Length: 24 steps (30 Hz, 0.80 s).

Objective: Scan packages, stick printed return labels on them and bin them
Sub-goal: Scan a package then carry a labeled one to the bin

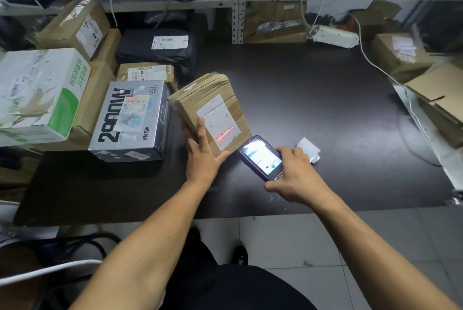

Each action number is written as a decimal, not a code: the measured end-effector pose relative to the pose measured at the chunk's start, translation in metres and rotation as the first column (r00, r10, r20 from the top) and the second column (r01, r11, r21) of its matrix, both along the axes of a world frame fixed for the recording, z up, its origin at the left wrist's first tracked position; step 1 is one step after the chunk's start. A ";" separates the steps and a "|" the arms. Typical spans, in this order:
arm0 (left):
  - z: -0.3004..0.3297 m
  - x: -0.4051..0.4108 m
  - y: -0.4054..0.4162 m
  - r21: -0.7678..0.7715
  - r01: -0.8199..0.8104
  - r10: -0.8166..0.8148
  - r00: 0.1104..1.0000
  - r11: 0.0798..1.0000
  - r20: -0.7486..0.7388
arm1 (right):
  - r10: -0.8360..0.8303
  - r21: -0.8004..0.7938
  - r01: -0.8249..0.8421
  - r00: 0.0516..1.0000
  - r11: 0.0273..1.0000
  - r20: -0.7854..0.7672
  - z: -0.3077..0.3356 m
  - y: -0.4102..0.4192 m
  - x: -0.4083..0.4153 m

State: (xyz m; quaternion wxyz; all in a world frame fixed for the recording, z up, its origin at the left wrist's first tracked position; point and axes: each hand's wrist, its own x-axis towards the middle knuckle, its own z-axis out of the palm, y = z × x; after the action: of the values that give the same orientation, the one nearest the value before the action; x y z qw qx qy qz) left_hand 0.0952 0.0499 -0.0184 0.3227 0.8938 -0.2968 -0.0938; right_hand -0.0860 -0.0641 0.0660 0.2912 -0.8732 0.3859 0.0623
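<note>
A brown cardboard package [213,99] lies tilted on the dark table [313,99], its white shipping label facing up. My left hand [203,156] grips its near end, fingers along the side and thumb under the near corner. A red scan line falls across the label's barcode. My right hand [293,176] holds a dark handheld scanner [260,156] with a lit screen, pointed at the label. A small white label printer [310,150] with paper sticking out sits just behind the scanner, partly hidden by my right hand.
Packages crowd the table's left: a grey printed box [132,121], a white and green box [37,94], brown cartons, a black mailer bag [160,46]. A white power strip [335,36] and cable run along the right, beside open cartons. Shelves stand behind.
</note>
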 end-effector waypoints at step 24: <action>0.008 0.009 0.001 0.013 0.001 0.000 0.999 1.000 -0.049 | -0.073 0.082 0.072 0.997 0.994 0.014 -0.007 -0.003 0.002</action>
State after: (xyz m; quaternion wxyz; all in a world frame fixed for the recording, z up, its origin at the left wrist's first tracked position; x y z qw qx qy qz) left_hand 0.1044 0.0507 -0.0109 0.3242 0.8932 -0.2884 -0.1179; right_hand -0.0837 -0.0672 0.0592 0.3319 -0.8465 0.4119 0.0601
